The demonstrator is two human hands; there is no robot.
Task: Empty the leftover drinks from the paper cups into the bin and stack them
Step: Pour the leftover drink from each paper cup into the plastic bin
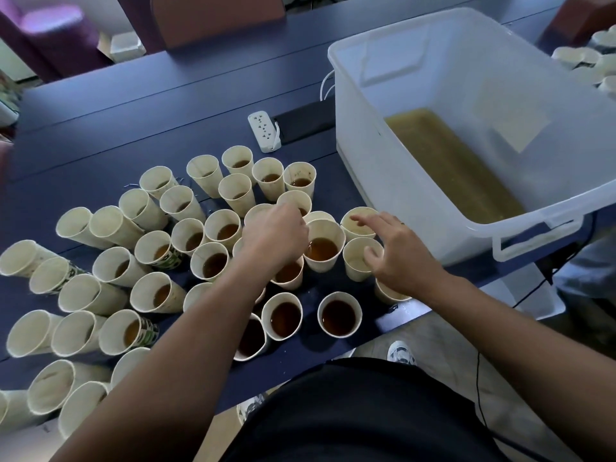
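Observation:
Several paper cups (321,250) stand packed together on the dark blue table (100,105), most holding brown drink; a few near the right look nearly empty. My left hand (276,235) reaches down into the middle of the group with its fingers curled. Its fingertips are hidden, so I cannot see whether they hold a cup. My right hand (396,255) hovers open with fingers spread over two pale cups (358,261) beside the bin. The white translucent plastic bin (376,175) stands at the right, with yellow-brown liquid pooled in its bottom.
A white power strip (265,131) and a black flat object (305,121) lie behind the cups, left of the bin. More empty cups (583,58) sit at the far right edge. The table's near edge runs just in front of my body; cables hang at the right.

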